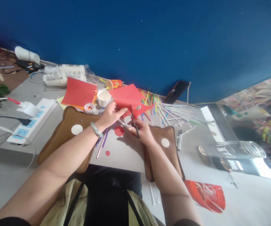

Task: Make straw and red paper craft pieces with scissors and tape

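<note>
My left hand (111,114) pinches the lower left edge of a red paper sheet (127,95), thumb on top. The sheet has cut-outs and a ragged right side. My right hand (142,130) is closed on dark scissors (135,124), whose blades point up at the paper's lower edge. On the table below the hands lie a red paper circle (119,131) and a smaller red piece (107,153). Purple and pink straws (105,137) lie beside my left wrist. A white paper cup (104,98) stands just behind my left hand.
Brown pads (55,146) (159,157) lie under both forearms. Many coloured straws (173,110) spread at the back right, near a phone (177,91). A power strip (34,121) is left, red sheets (78,92) back left, a glass jar (231,149) right, an orange bin (207,195) lower right.
</note>
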Action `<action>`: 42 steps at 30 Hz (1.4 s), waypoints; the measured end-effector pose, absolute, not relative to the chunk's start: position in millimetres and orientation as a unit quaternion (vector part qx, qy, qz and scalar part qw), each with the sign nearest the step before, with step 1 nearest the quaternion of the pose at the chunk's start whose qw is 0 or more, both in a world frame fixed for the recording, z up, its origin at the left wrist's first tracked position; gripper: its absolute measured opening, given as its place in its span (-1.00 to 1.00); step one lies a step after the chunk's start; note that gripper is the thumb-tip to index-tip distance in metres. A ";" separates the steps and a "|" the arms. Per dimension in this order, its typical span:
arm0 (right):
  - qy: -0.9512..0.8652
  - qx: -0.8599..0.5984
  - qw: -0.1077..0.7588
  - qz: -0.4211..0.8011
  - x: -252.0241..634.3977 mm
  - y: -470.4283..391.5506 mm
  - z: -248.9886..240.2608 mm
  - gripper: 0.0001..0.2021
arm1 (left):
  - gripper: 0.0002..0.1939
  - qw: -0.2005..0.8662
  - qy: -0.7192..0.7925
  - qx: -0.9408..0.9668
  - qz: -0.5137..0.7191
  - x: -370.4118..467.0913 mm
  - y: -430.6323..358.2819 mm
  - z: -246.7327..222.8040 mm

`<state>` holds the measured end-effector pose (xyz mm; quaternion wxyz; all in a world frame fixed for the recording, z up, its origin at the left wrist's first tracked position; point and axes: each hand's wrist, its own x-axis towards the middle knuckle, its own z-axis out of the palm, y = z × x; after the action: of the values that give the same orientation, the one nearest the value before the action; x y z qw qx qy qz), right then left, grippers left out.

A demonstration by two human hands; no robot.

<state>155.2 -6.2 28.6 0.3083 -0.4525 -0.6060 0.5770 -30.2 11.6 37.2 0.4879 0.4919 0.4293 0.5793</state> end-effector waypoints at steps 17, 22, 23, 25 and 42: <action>-0.611 -0.425 0.312 0.591 157.2 -5.3 24.3 -0.56 | -0.59 0.478 0.401 0.516 0.586 -30.6 9.3 40.5; -0.605 -0.417 0.325 0.595 155.3 -5.4 24.1 -0.56 | -0.65 0.473 0.413 0.560 0.539 -28.1 6.0 40.3; -0.605 -0.419 0.325 0.594 155.3 -5.4 24.1 -0.55 | -0.68 0.483 0.411 0.554 0.539 -27.2 6.1 39.3; -0.608 -0.425 0.324 0.587 155.7 -5.3 24.0 -0.54 | -0.70 0.501 0.395 0.531 0.558 -25.5 7.4 37.0; -0.615 -0.426 0.319 0.581 154.8 -6.6 23.5 -0.53 | -0.64 0.494 0.337 0.501 0.626 -24.3 12.2 27.7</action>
<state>154.8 -6.6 23.5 0.3190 -0.4264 -0.6152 0.5814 -24.3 12.2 27.7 0.4938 0.5006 0.3368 0.6262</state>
